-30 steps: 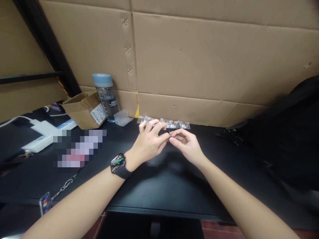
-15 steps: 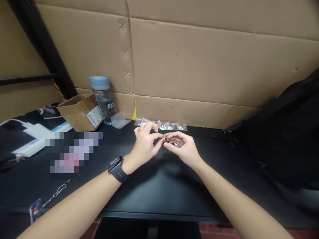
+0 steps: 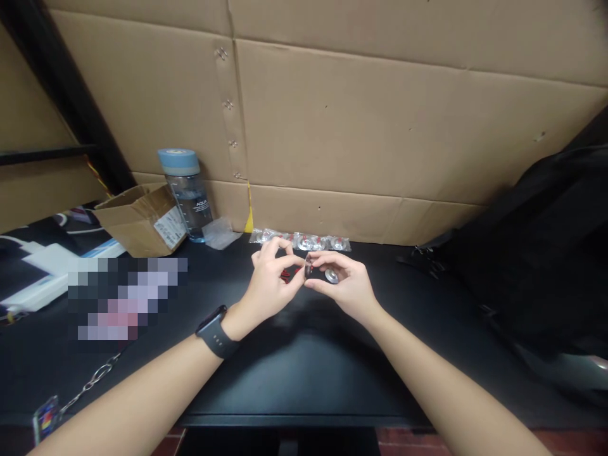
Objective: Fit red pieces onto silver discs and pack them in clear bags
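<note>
Between my two hands, above the black table [image 3: 285,380], a small thin round disc [image 3: 308,266] stands nearly edge-on. Its near face looks dark and shiny; the exact kind cannot be made out. My left hand [image 3: 274,277], with a black watch on its wrist, pinches the disc's left side between thumb and forefinger. The fingertips and thumb of my right hand [image 3: 349,282] grip it from the right. A silvery round metal piece [image 3: 331,276] lies on the table, partly behind my right hand. Red bits [image 3: 285,275] show behind my left fingers.
Clear plastic packets [image 3: 311,242] with silvery round pieces lie along the cardboard wall [image 3: 361,126]. At the left are a bottle [image 3: 190,196], an open cardboard box [image 3: 137,218], a white power strip [image 3: 52,285] and a chain with a charm [image 3: 47,418]. A black bag [image 3: 536,253] fills the right.
The disc has turned, so more of its face shows. The silvery metal piece behind my right hand is more visible. The whole view has shifted slightly.
</note>
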A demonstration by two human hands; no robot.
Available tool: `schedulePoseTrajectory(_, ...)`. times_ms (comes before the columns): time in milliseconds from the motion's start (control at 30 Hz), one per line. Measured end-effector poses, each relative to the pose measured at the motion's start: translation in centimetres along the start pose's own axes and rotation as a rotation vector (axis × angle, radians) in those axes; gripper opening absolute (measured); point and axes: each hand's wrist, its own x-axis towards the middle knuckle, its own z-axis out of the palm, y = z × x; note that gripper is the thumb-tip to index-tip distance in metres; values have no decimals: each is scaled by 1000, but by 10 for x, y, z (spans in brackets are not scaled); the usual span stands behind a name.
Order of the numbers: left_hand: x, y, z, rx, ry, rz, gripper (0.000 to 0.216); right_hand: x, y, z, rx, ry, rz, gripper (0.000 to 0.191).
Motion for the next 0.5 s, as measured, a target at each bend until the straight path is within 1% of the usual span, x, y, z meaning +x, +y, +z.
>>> schedulePoseTrajectory(100,-2,-3,1,79,69,123,9,1,2,-1,54,-17,58,30)
schedulePoseTrajectory(200,-3,-5,-1,171,142,276,9,1,2,2,176,-21,180,29)
schedulePoseTrajectory(267,-2,-5,-2,213,154,341,8,1,0,3,240,-17,266,28)
schedulePoseTrajectory(367,0,-5,-4,231,134,351,9,2,-3,4,267,-13,334,27)
schedulePoseTrajectory(500,2,-5,-6,191,83,247,12,3,-3,3,250,-53,331,29)
